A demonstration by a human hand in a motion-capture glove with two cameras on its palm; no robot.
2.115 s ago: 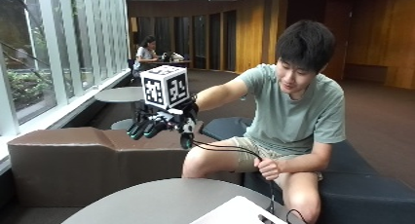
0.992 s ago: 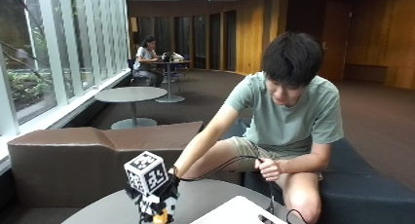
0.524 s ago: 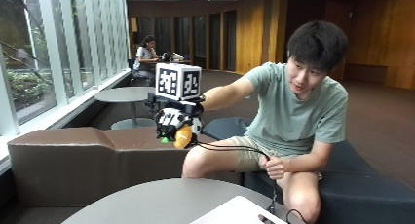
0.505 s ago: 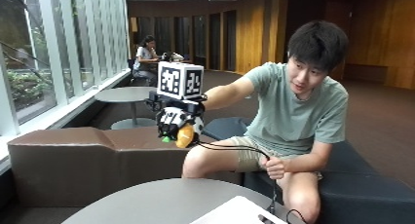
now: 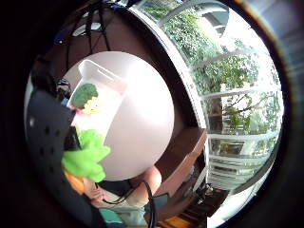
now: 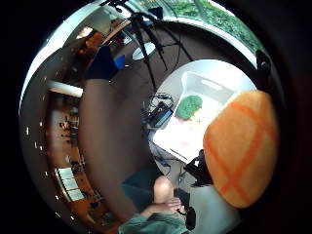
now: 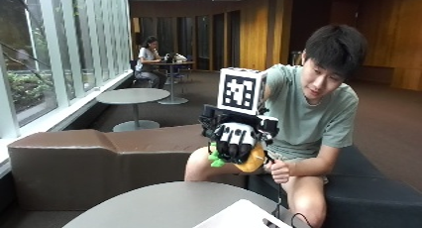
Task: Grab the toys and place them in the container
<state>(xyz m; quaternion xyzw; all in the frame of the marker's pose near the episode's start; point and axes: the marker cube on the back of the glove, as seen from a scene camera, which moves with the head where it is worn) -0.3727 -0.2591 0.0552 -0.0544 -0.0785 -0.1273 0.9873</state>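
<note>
Gloved right hand (image 7: 236, 141) raised above the bench (image 7: 158, 205), fingers curled round an orange carrot toy (image 7: 252, 161) with green leaves (image 7: 216, 158).

The toy sits in the palm, its orange checked body (image 6: 240, 148) filling the thumb-side view and its leaves (image 5: 85, 154) beside the glove in the other. Below the hand, on the round bench, stands the white container (image 6: 192, 117); a green broccoli toy (image 6: 188, 106) and a yellow piece (image 5: 90, 105) lie in it. The bare left hand (image 7: 280, 171) rests by the person's knee.
</note>
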